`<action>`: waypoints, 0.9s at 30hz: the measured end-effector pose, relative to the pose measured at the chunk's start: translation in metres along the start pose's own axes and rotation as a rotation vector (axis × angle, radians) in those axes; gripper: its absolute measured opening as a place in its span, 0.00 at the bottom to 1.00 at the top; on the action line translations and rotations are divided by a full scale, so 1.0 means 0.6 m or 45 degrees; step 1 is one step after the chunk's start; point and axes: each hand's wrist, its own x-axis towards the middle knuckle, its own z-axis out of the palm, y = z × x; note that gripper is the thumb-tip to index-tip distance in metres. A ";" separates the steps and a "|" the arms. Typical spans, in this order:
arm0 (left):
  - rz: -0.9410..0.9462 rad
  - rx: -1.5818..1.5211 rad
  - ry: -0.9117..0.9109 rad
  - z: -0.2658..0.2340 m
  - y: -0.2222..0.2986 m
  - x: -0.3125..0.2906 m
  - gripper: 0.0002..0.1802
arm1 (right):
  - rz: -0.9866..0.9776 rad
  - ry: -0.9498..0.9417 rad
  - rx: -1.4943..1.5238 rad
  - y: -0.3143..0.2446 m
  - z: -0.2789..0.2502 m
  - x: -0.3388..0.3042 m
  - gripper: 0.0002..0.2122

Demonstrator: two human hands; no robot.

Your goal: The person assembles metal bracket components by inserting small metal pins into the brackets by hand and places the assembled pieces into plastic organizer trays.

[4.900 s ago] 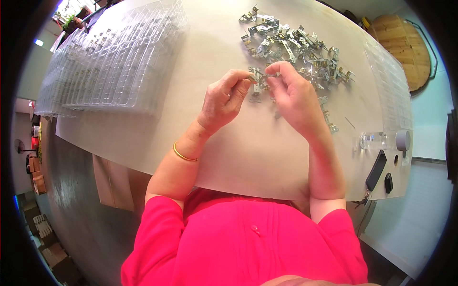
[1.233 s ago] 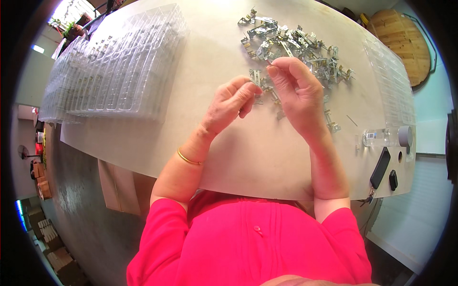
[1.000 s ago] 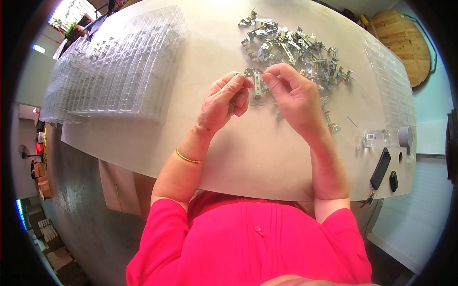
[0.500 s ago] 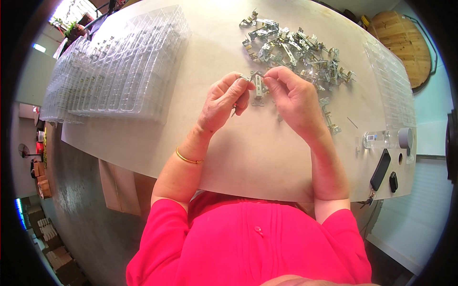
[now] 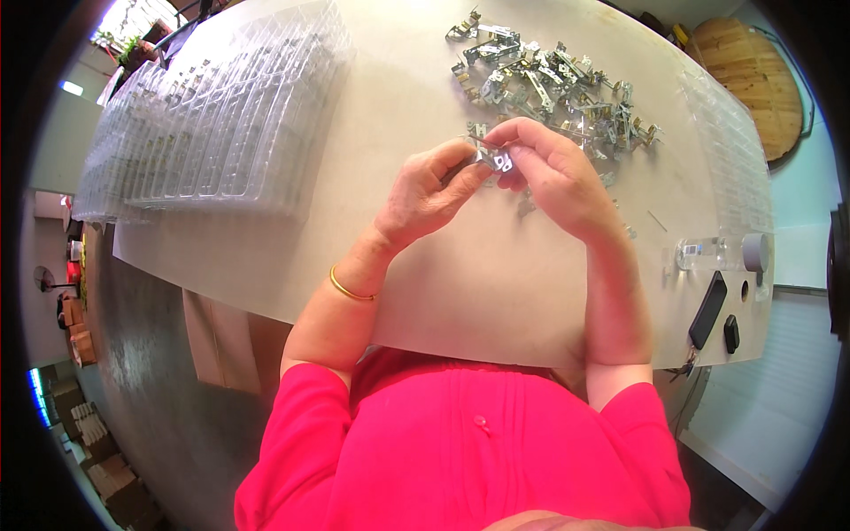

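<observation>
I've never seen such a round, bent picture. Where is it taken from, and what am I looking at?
There is no robot here. A wide fisheye camera, worn on the head of a person in a pink top, looks down, so straight edges bend. The bare left hand and right hand hold a small metal part between them. On the table lie a heap of metal parts, stacked clear trays at left and a clear bottle at right.
</observation>
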 end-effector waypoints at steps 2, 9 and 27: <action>0.046 0.036 0.024 0.003 -0.006 -0.001 0.07 | 0.124 -0.055 0.079 -0.011 -0.006 0.001 0.06; 0.229 0.198 0.044 0.013 0.005 -0.001 0.06 | -0.098 -0.047 -0.122 0.027 0.000 0.007 0.06; 0.033 -0.108 0.108 0.003 -0.002 0.001 0.15 | -0.148 0.156 -0.011 0.019 0.000 0.012 0.04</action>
